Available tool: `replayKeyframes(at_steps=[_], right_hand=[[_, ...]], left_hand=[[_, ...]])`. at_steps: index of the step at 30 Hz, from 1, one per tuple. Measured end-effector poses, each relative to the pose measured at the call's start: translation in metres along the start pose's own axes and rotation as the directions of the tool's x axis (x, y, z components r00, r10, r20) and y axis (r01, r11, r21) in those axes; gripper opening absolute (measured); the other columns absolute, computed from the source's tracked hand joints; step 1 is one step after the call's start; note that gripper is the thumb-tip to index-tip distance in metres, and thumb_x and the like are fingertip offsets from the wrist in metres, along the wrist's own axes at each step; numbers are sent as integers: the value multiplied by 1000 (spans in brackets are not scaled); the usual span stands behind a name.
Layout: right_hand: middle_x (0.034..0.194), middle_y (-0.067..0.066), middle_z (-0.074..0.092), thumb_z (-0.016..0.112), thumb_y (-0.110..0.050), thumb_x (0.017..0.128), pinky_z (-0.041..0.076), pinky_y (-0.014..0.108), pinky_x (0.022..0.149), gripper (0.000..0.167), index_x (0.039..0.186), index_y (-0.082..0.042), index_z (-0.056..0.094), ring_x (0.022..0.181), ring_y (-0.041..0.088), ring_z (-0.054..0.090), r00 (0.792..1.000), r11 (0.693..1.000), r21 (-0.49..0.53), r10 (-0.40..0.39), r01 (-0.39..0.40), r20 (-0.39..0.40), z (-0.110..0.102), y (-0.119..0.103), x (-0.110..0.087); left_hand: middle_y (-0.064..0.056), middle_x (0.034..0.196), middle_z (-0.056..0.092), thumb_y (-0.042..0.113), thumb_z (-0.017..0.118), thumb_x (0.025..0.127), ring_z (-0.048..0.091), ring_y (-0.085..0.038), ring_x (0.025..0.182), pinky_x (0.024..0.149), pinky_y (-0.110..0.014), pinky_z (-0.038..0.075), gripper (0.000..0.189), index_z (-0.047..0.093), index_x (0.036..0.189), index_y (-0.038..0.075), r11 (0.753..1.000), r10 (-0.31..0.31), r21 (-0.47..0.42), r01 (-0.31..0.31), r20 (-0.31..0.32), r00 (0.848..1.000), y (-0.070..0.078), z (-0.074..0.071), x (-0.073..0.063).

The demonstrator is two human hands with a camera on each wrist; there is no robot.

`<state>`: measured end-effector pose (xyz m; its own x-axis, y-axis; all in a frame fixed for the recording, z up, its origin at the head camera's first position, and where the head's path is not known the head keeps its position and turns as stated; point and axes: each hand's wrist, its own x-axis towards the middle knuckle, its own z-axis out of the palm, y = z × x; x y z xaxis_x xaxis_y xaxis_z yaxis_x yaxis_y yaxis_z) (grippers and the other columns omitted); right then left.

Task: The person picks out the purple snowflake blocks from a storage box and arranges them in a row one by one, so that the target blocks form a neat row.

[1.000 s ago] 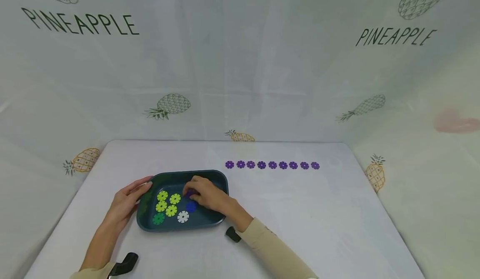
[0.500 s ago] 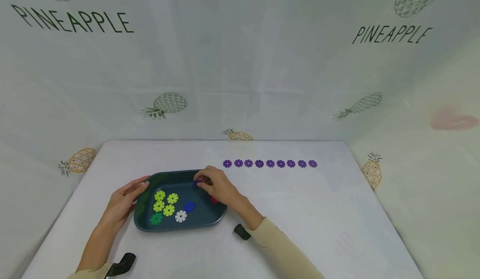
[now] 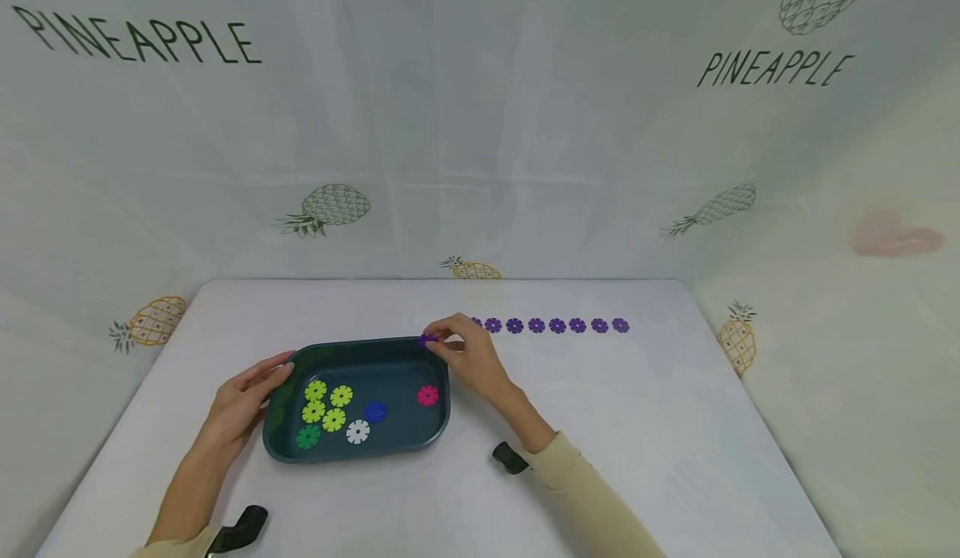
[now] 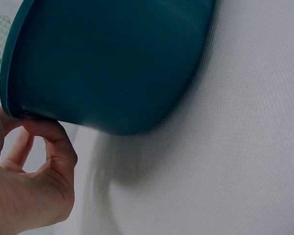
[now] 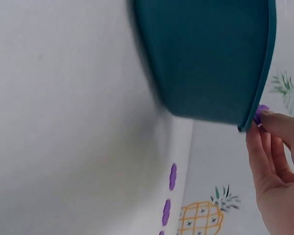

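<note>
A dark teal tray (image 3: 360, 452) stands on the left part of the table. My left hand (image 3: 242, 396) grips its left rim, thumb on top and fingers beneath, as the left wrist view shows. My right hand (image 3: 472, 360) pinches a purple flower-shaped disc (image 5: 260, 113) between thumb and fingertips, at the tray's far right corner. Inside the tray lie several yellow-green discs (image 3: 333, 420), a green disc (image 3: 307, 435), a white disc (image 3: 358, 431), a blue disc (image 3: 375, 411) and a pink disc (image 3: 427, 396). My right hand partly hides the left end of a row of purple discs (image 3: 536, 325).
The row of purple discs runs along the far side of the white table (image 3: 637, 425), right of the tray. Behind the table hangs a pale cloth (image 3: 525, 125) printed with pineapples. Black wrist mounts (image 3: 243, 529) show at both forearms.
My right hand has lifted the purple disc from inside the tray and carried it right and away to the far right corner. The pink disc has come into sight. My left hand stays at the rim.
</note>
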<state>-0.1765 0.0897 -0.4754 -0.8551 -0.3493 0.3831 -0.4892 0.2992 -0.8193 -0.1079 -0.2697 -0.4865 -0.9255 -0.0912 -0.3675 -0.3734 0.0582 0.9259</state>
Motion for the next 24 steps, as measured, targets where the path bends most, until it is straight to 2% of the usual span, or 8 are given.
replayKeyframes(at_steps=[4, 9, 10, 14, 18, 24], right_hand=[[103, 6, 67, 76, -5, 92, 58, 30, 85, 21, 113, -8, 75, 98, 20, 66, 996, 999, 21, 39, -37, -83, -11, 0, -3], [107, 9, 68, 75, -6, 93, 58, 30, 85, 22, 115, -5, 73, 98, 23, 67, 991, 998, 24, 56, -53, -123, -26, 9, -7], [108, 8, 68, 75, -8, 94, 58, 27, 85, 22, 116, -6, 73, 98, 21, 67, 991, 998, 25, 58, -55, -123, -28, 16, -7], [105, 12, 67, 74, -4, 94, 59, 27, 81, 22, 116, -2, 72, 93, 26, 70, 984, 995, 69, 77, -67, -164, -40, 23, -10], [104, 11, 68, 75, -4, 94, 58, 24, 80, 22, 116, -3, 73, 94, 26, 70, 967, 989, 74, 138, -125, -213, -55, 29, -14], [106, 12, 70, 77, -7, 93, 55, 19, 79, 24, 117, -4, 73, 98, 26, 69, 944, 980, 45, 197, -192, -266, -78, 37, -20]], left_hand=[[24, 113, 66, 53, 72, 92, 58, -3, 109, 87, -22, 51, 53, 64, 139, 31, 1000, -4, 0, 4, 2, 1000, 1, 0, 0], [25, 113, 66, 54, 73, 91, 58, -3, 108, 87, -22, 51, 55, 63, 140, 30, 1000, -14, 8, 14, -2, 1000, 1, 0, -1], [25, 112, 66, 54, 73, 91, 58, -3, 108, 86, -22, 51, 55, 63, 140, 30, 1000, -15, 7, 15, -5, 1000, 1, -1, -1], [25, 113, 66, 52, 72, 93, 58, -3, 108, 86, -21, 51, 53, 64, 140, 30, 1000, 1, 6, -1, 0, 1000, 0, -2, -2], [25, 114, 66, 51, 71, 94, 58, -2, 109, 86, -21, 51, 52, 64, 140, 29, 1000, 20, 4, -20, 5, 1000, -1, -2, -2], [26, 112, 66, 53, 72, 92, 57, -2, 110, 87, -22, 51, 57, 62, 142, 28, 1000, 11, 7, -11, -3, 1000, 0, -1, 0]])
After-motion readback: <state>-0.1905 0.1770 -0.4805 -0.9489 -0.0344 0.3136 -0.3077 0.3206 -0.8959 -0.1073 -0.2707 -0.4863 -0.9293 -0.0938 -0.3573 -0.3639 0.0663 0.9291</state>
